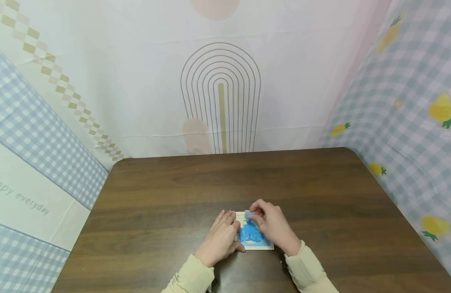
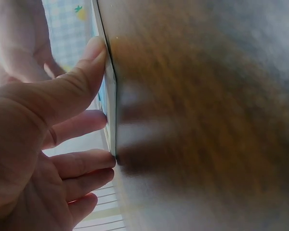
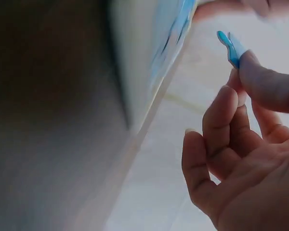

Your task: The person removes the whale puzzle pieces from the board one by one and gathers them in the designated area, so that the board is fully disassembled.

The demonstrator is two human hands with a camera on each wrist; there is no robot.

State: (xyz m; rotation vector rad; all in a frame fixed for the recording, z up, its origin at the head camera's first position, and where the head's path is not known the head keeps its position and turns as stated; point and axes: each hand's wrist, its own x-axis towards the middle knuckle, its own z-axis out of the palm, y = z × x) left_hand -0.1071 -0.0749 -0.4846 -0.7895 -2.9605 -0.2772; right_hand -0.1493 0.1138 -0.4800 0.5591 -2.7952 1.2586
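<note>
A small jigsaw puzzle with a pale frame [image 1: 260,247] and a blue picture lies flat near the table's front, below centre in the head view. My left hand [image 1: 221,236] rests at its left side, with the thumb [image 2: 94,53] against the edge and fairly straight fingers touching the frame. Over the puzzle's upper part, my right hand [image 1: 275,226] pinches a light-blue puzzle piece [image 3: 231,48] between thumb and fingers. In the right wrist view this piece is tilted and apart from the board. Both hands cover parts of the puzzle.
The brown wooden table [image 1: 155,195] extends around the puzzle on all sides. A white patterned cloth [image 1: 148,81] hangs behind it, and checked cloths stand along the left and right sides.
</note>
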